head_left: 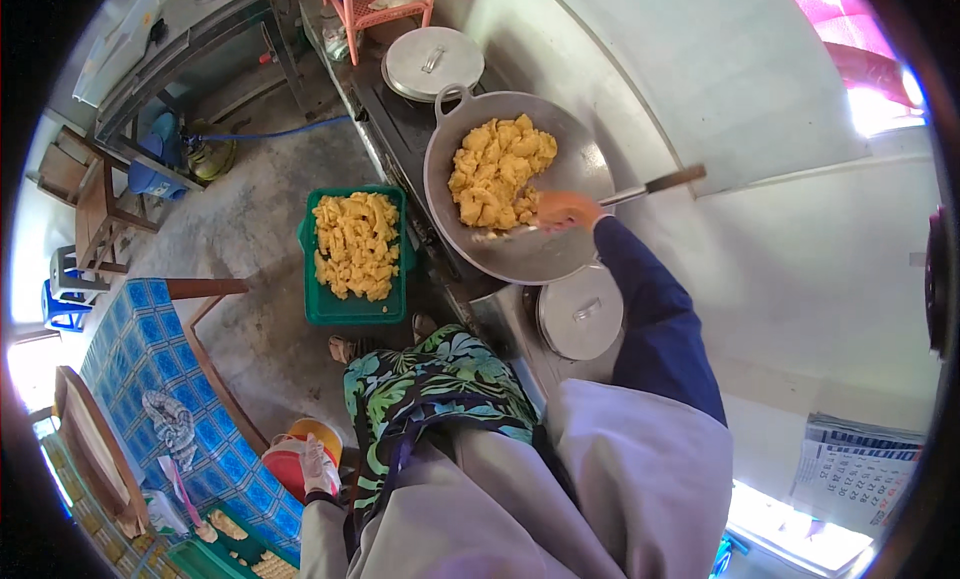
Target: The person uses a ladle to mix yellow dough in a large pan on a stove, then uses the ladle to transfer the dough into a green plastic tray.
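Observation:
My right hand (568, 211) reaches over the wide metal wok (590, 159), closed around the shaft of a long spatula (630, 195). The spatula's dark wooden handle sticks out past my wrist to the right; its far end reaches the lower edge of a heap of yellow, lumpy food (500, 169) in the wok. Low on the left, my left hand (320, 469) is beside a red basin (287, 465), overlapping its edge, with a yellow basin (322, 435) behind. The left fingers are too unclear to tell whether they grip it.
Left of the stove, a green crate (311, 307) holds more yellow lumps. Lidded pots (580, 314) flank the wok, with another lid (433, 63) behind it. A blue checked table (135, 359) stands at left with a cloth (170, 426). A pink rack (388, 21) stands at the back.

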### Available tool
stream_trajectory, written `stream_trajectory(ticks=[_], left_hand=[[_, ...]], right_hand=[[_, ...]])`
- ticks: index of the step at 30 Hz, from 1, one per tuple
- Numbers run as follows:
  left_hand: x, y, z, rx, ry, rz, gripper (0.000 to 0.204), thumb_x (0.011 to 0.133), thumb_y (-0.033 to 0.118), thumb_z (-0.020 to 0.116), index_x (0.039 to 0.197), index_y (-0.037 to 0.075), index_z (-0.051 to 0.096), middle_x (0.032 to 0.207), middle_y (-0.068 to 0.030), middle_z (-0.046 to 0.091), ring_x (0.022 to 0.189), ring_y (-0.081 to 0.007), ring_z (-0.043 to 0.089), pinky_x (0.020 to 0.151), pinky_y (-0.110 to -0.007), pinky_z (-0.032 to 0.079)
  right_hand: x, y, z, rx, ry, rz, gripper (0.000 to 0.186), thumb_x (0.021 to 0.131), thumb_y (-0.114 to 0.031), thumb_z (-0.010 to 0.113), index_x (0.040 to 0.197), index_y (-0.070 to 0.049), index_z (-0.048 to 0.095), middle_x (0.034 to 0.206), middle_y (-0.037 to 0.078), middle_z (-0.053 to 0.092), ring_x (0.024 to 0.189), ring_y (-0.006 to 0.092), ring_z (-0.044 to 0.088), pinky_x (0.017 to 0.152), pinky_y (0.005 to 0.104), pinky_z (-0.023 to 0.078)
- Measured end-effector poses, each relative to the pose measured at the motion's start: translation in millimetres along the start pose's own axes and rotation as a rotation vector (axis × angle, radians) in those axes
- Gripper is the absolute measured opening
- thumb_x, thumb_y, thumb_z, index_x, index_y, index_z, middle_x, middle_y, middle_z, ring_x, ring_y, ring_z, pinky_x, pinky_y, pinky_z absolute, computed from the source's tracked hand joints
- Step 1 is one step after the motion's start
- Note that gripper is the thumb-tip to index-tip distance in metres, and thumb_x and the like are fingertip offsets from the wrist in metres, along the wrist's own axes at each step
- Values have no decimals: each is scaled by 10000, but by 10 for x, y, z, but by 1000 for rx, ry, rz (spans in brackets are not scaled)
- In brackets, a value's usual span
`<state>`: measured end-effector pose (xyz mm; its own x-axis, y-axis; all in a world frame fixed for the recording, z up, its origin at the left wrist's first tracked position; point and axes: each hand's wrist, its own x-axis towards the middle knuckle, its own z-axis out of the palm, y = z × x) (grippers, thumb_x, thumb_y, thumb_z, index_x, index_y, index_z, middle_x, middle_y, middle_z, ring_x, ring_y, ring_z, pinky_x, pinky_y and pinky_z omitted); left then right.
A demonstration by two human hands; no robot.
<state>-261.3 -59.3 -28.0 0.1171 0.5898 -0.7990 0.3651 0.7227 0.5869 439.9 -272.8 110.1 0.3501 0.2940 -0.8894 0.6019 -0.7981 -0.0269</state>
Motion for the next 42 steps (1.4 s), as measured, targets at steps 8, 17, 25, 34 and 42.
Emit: stream_trajectory(ticks=[8,17,25,34,42], left_hand=[[173,-9,-211,97,-27,-84,308,852,402,593,906,100,571,759,15,508,713,-86,478,612,-276,385],[103,15,-163,116,-49,-93,299,857,392,591,907,98,571,754,16,510,697,-84,481,611,-266,390],[121,-22,-294,126,-36,-109,291,861,384,589,907,97,572,749,18,511,682,-83,484,611,-257,394],[161,-56,-253,127,-56,-121,282,866,374,587,908,95,572,743,19,513,666,-82,487,610,-247,398],[288,87,-332,124,-96,-101,274,870,365,585,909,94,572,738,21,515,652,-80,490,610,-238,402]], right_hand=[[598,195,346,448,319,-369,190,745,-254,614,707,-76,672,596,37,567,462,138,480,404,323,378],[-399,74,-71,211,-66,-17,211,719,-279,648,648,-81,626,489,2,468,393,89,398,361,250,313],[-619,8,-24,392,87,-71,220,708,-271,640,589,-97,579,467,-7,473,374,98,402,343,260,304],[-413,-608,310,342,313,-626,251,729,-250,599,588,-48,547,474,26,464,416,145,450,421,300,371],[-1050,-310,503,400,320,-108,258,835,-261,528,702,-44,566,492,61,431,490,177,468,474,341,385]])
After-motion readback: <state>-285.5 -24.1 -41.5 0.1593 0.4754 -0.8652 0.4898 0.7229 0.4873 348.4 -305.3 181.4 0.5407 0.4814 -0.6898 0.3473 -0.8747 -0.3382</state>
